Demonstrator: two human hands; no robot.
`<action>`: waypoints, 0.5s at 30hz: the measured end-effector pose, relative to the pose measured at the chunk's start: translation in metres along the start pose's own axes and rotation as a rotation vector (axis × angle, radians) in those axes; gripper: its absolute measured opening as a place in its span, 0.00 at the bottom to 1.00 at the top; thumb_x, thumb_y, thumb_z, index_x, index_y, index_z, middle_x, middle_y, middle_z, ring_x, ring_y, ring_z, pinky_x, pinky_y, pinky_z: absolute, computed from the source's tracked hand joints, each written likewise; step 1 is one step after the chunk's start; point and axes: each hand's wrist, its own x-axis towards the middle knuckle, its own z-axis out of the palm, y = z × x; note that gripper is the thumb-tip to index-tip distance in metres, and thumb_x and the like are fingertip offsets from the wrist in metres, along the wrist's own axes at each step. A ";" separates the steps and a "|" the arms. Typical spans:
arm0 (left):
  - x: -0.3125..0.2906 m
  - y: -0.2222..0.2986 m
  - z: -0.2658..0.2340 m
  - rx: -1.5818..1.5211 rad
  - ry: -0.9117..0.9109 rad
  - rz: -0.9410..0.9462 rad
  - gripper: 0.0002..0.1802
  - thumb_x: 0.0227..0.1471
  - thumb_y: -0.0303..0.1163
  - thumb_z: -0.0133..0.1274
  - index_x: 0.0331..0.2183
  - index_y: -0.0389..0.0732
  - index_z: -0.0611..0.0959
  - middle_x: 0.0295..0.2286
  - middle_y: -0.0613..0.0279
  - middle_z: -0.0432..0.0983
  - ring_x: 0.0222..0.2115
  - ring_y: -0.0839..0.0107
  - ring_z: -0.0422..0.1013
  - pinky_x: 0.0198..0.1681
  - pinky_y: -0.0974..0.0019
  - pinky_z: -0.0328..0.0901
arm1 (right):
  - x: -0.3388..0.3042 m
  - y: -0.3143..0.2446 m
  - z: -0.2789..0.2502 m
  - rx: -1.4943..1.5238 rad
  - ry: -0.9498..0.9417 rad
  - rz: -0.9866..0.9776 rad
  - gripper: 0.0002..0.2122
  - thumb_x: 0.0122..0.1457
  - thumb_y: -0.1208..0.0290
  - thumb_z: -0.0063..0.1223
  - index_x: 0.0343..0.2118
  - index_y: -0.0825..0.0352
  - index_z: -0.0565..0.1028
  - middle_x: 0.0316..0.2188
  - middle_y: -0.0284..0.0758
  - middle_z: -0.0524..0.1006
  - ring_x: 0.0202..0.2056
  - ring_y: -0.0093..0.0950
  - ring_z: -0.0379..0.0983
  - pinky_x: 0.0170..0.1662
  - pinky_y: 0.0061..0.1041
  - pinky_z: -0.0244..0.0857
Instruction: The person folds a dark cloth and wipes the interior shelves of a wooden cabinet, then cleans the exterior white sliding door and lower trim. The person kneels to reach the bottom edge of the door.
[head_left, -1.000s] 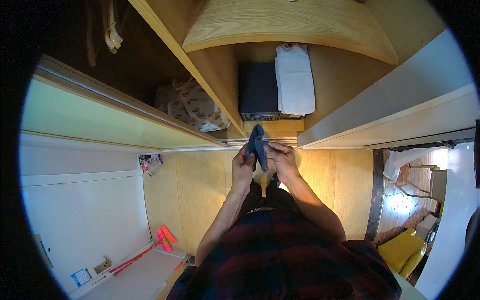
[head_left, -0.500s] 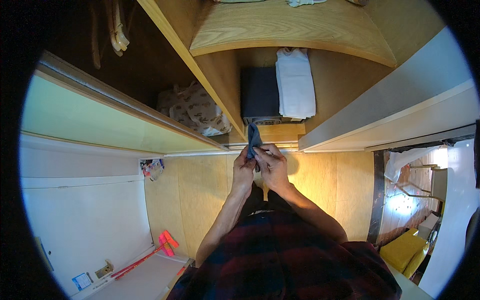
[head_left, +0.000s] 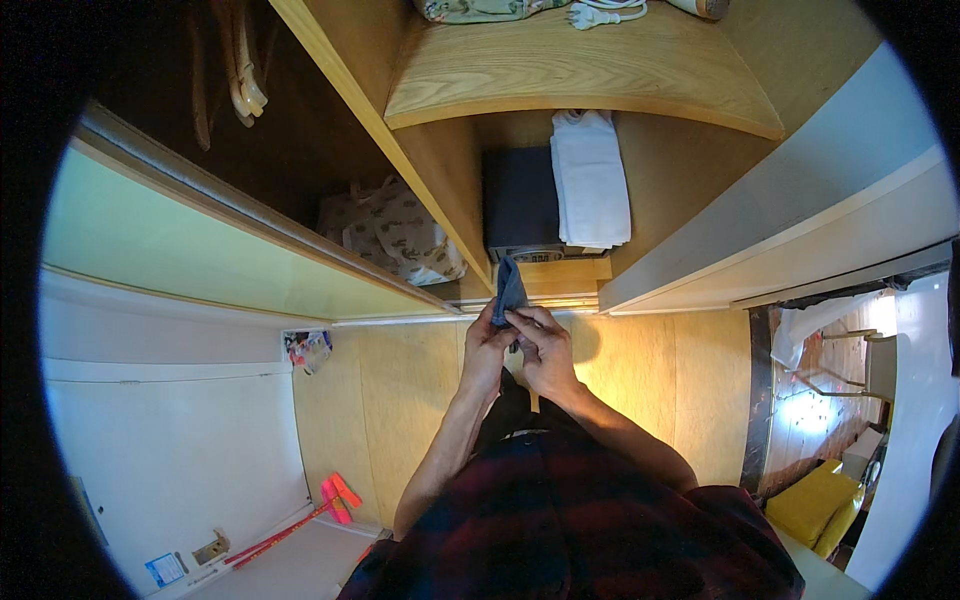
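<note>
A small blue-grey piece of cloth, narrow and sock-like, is held upright between both hands in front of the cupboard. My left hand is closed on its left side, with the thumb against the fabric. From the right, my right hand pinches the same cloth near its middle. The fingers hide its lower part. Just beyond the cloth, a black box with a front panel stands in the lower compartment. Beside it on the right lies a folded white cloth.
On the shelf above are a white cable with a plug and a patterned bundle. A patterned fabric bag sits in the left compartment, below several hangers. A pink-headed broom lies lower left; a yellow chair is at right.
The view has tilted slightly, so the cupboard sits lower and more of the upper shelf shows. Both hands still grip the cloth, whose upper part looks a little wider.
</note>
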 end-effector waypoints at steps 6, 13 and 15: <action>0.005 -0.007 -0.006 0.157 -0.019 0.120 0.20 0.62 0.23 0.50 0.55 0.34 0.76 0.38 0.64 0.79 0.36 0.76 0.73 0.43 0.70 0.68 | 0.003 -0.011 -0.008 0.265 -0.056 0.296 0.26 0.57 0.90 0.43 0.60 0.66 0.71 0.47 0.41 0.79 0.41 0.26 0.76 0.42 0.22 0.69; 0.004 -0.003 -0.008 0.809 0.064 0.454 0.18 0.62 0.27 0.49 0.52 0.33 0.78 0.36 0.50 0.81 0.35 0.64 0.76 0.40 0.62 0.70 | 0.012 -0.006 -0.011 0.938 0.149 0.733 0.18 0.67 0.65 0.52 0.57 0.65 0.69 0.48 0.40 0.78 0.44 0.30 0.76 0.45 0.30 0.73; 0.003 -0.011 -0.006 1.094 0.031 0.656 0.20 0.57 0.25 0.50 0.52 0.31 0.78 0.46 0.44 0.77 0.47 0.52 0.73 0.49 0.56 0.68 | 0.019 0.009 -0.015 1.205 0.118 0.884 0.18 0.66 0.56 0.54 0.51 0.62 0.72 0.47 0.37 0.78 0.44 0.30 0.77 0.45 0.32 0.73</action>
